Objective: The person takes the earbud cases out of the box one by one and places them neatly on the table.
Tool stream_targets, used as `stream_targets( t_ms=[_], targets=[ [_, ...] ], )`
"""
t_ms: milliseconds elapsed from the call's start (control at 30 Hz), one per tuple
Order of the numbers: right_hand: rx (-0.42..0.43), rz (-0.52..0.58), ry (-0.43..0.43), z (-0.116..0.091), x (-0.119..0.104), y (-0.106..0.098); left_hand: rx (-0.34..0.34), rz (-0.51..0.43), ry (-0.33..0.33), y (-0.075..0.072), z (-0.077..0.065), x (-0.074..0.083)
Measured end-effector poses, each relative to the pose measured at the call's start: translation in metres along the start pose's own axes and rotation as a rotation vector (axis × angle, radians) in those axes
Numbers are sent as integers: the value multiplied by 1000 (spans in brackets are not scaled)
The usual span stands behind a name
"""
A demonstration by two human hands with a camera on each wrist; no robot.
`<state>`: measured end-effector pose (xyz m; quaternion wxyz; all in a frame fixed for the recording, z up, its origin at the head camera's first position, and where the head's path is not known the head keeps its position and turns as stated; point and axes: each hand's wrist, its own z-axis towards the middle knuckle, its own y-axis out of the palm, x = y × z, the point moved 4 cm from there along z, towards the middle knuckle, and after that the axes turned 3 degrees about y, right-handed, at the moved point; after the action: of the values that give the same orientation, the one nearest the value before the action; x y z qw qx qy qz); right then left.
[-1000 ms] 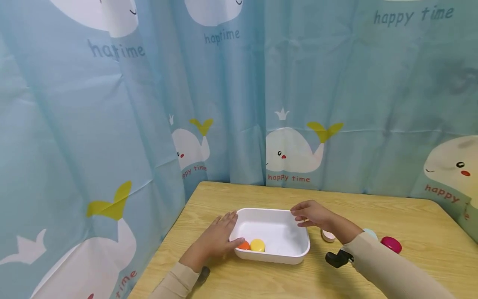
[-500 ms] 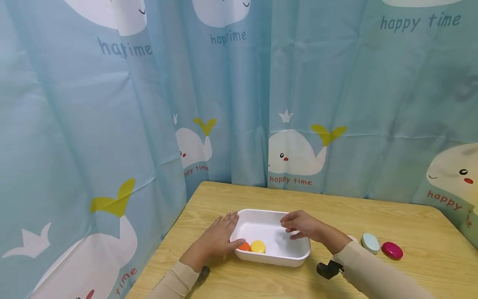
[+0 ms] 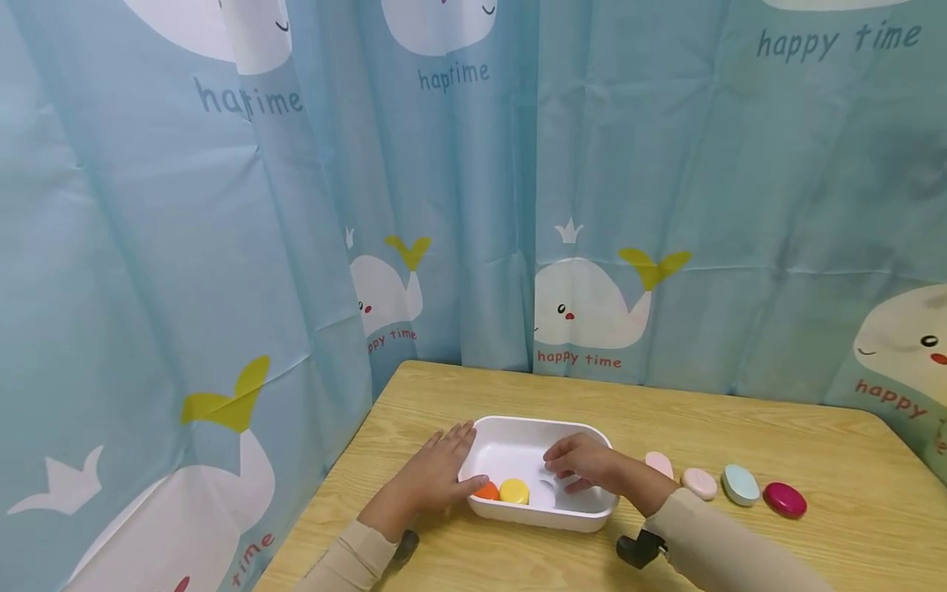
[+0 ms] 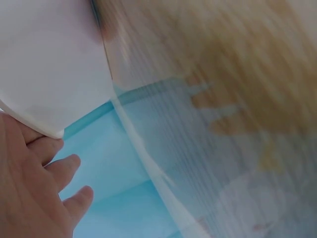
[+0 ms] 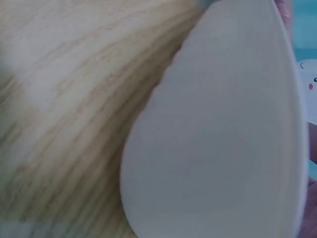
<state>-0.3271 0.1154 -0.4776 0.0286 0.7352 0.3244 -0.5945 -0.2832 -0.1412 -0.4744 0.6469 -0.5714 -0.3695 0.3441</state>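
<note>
The white plastic basin stands on the wooden table, with an orange round piece and a yellow round piece at its front left. My left hand rests against the left end, its fingers at the rim and thumb over the front corner. Inside the basin's right half is my right hand, fingers slightly bent and apart. A pale round shape shows faintly below its fingertips, white against white. I see nothing held. The left wrist view has the left fingers beside the basin's edge.
To the basin's right lie two pale pink pieces, one oblong and one round. Farther right are a light blue piece and a magenta one. A blue whale curtain hangs behind the table.
My right hand has moved left and down from above the basin's right rim into its interior, uncovering the pieces on the right. The left hand stays at the basin's left end.
</note>
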Motion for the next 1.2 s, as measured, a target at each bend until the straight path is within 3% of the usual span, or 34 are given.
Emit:
stream_targets(
  t_ms=[233,500,867,1200],
  targets=[
    [6,-35,18,1,1,8,10,8,11,-2,2,1],
    [-42,-28,-24,1,1,19,7,-2,5,-2,2,0],
    [-32,-125,-83,-5,-3,26,13,-23,-7,1,1,0],
    [-40,-227,-66,-3,-4,27,11,-19,-12,2,0,-1]
  ],
)
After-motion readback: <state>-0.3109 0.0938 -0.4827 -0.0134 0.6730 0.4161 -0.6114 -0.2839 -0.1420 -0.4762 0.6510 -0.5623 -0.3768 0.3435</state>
